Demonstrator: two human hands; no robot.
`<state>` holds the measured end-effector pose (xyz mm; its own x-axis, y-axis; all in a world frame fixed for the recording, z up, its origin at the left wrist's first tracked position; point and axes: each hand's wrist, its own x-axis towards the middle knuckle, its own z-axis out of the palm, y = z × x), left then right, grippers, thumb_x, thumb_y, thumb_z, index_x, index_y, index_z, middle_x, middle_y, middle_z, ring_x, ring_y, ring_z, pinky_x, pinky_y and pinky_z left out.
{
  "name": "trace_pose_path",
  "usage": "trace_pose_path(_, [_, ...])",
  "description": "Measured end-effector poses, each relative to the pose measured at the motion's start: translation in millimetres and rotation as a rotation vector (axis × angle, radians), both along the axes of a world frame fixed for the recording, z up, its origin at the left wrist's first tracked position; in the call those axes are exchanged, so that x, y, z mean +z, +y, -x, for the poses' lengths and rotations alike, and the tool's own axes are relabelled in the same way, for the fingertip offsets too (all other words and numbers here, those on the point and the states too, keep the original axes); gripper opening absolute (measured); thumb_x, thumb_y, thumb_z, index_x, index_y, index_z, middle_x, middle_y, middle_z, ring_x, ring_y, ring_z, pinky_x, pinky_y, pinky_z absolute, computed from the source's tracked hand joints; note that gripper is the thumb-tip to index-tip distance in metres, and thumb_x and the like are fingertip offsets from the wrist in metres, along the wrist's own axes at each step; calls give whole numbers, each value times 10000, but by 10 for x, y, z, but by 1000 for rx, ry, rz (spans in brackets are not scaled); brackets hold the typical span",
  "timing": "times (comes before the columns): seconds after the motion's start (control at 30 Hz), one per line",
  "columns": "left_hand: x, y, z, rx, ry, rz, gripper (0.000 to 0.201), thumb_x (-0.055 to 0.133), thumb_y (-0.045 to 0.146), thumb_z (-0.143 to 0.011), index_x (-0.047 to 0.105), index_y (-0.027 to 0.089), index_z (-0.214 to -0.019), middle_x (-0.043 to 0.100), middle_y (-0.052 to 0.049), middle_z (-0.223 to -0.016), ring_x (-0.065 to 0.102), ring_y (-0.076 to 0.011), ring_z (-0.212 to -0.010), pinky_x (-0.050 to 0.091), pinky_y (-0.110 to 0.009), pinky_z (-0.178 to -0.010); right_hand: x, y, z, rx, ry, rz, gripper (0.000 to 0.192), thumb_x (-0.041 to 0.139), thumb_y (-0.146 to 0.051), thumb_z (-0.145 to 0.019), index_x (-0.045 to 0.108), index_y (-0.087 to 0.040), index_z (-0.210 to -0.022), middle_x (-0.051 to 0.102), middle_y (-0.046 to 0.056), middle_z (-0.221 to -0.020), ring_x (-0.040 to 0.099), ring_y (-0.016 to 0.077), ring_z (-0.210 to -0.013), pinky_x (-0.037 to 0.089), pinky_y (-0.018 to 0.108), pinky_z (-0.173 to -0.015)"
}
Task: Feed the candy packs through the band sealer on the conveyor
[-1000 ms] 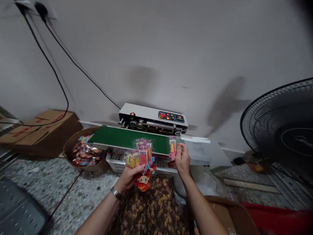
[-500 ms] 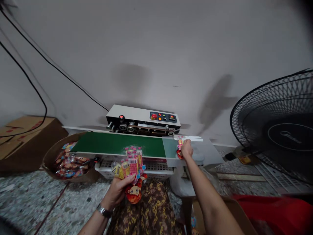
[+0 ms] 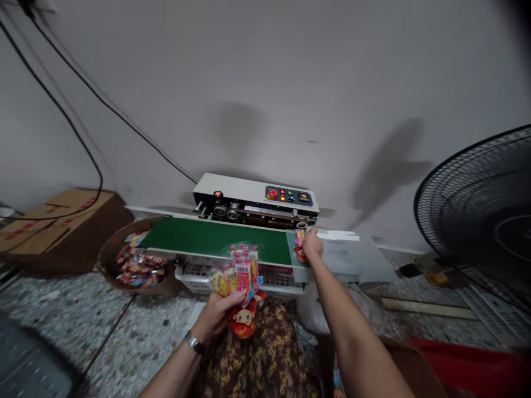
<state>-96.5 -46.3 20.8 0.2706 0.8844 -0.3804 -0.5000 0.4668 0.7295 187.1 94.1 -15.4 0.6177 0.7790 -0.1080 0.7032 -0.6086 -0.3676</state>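
My left hand (image 3: 219, 315) is closed around several clear cartoon-printed packets (image 3: 243, 271) with pink and yellow contents, fanned above my lap. At the right end of the green conveyor belt (image 3: 199, 237), my right hand (image 3: 313, 244) grips a single packet (image 3: 300, 253) of the same kind, its fingertips partly hidden. That packet lies flat on the translucent sheet (image 3: 352, 265), its top edge close to the intake of the band sealer (image 3: 257, 199). Red and orange lights glow on the sealer's control panel (image 3: 288, 195).
A round cardboard bin (image 3: 110, 249) of similar packets (image 3: 139, 265) stands under the belt's left end. A white basket (image 3: 194, 279) sits beneath the belt. At left is a cardboard carton (image 3: 62, 226); at right stands a black fan (image 3: 477, 204). A cable (image 3: 120, 116) runs along the wall.
My right hand has slid the single packet leftward along the sheet, nearer the belt and sealer. My left hand keeps its bunch of packets. The whole view has shifted slightly.
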Motion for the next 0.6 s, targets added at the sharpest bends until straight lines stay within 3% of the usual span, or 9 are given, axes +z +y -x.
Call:
trace_pose_path(0.07, [3, 5, -29, 7, -9, -19, 234, 772, 203, -545, 694, 119, -750, 686, -54, -689, 616, -168, -632, 485, -270, -638, 46, -46, 100, 36, -42, -75, 377, 359, -346, -883, 473, -148, -1183, 573, 172, -1003, 543, 241, -869, 373, 325, -691])
trace_pose_path(0.13, [-7, 18, -44, 9, -23, -36, 215, 765, 197, -559, 696, 122, -747, 687, -52, -706, 612, -160, -630, 483, -271, -646, 125, -164, 229, 129, 12, -243, 367, 433, -357, -847, 483, -173, -1161, 541, 151, -1060, 520, 232, -915, 384, 323, -717])
trace_pose_path(0.2, [-23, 35, -51, 9, -28, -39, 198, 759, 191, -571, 695, 123, -746, 690, -50, -719, 610, -153, -631, 482, -268, -651, 227, -365, 404, 296, 281, -407, 345, 421, -395, -848, 510, -161, -1084, 565, 113, -973, 536, 198, -834, 408, 294, -683])
trace_pose_path(0.3, [-34, 55, -82, -3, -32, -37, 260, 750, 180, -588, 690, 132, -836, 700, -58, -787, 623, -165, -684, 487, -277, -687, 377, -745, 739, 558, 762, -482, 344, 407, -457, -849, 519, -165, -992, 582, 45, -817, 536, 147, -674, 419, 244, -591])
trace_pose_path(0.37, [-22, 60, -126, 4, -35, -53, 296, 746, 172, -594, 682, 140, -881, 702, -65, -850, 630, -176, -725, 490, -293, -717, 452, -956, 952, 636, 826, -525, 294, 478, -443, -822, 541, -175, -923, 577, 21, -777, 522, 131, -651, 411, 223, -579])
trace_pose_path(0.5, [9, 62, -211, 36, -47, -81, 331, 739, 171, -607, 669, 150, -929, 703, -58, -854, 632, -168, -715, 497, -287, -713, 485, -1098, 1132, 490, 677, -690, 235, 466, -390, -838, 558, -174, -841, 570, 18, -759, 520, 129, -683, 411, 217, -618])
trace_pose_path(0.6, [-14, 70, -205, 69, -42, -57, 301, 749, 167, -590, 673, 141, -880, 700, -43, -775, 625, -153, -660, 502, -266, -666, 375, -980, 944, 325, 641, -790, 252, 423, -401, -849, 519, -170, -881, 564, 23, -774, 528, 128, -670, 419, 219, -612])
